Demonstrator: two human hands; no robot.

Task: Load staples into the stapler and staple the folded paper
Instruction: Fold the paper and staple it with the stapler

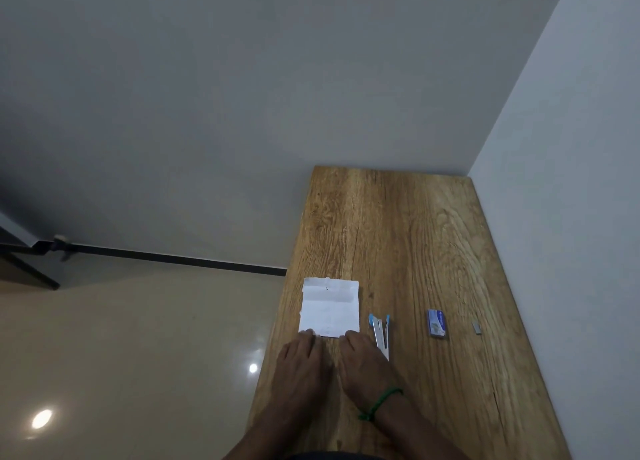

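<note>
A white folded paper (329,307) lies flat near the left edge of the wooden table (408,237), with a small dark mark near its top fold. My left hand (300,359) and my right hand (363,362) rest palm down on the table, fingertips touching the paper's near edge. Neither hand holds anything. Just right of the paper lies a blue and silver stapler (380,331), swung open, beside my right hand. Further right sits a small blue staple box (436,323). A short strip of staples (477,328) lies beyond the box.
A grey wall runs along the table's right side and another along its far end. The table's left edge drops to a glossy beige floor (138,355). A green band circles my right wrist (381,402).
</note>
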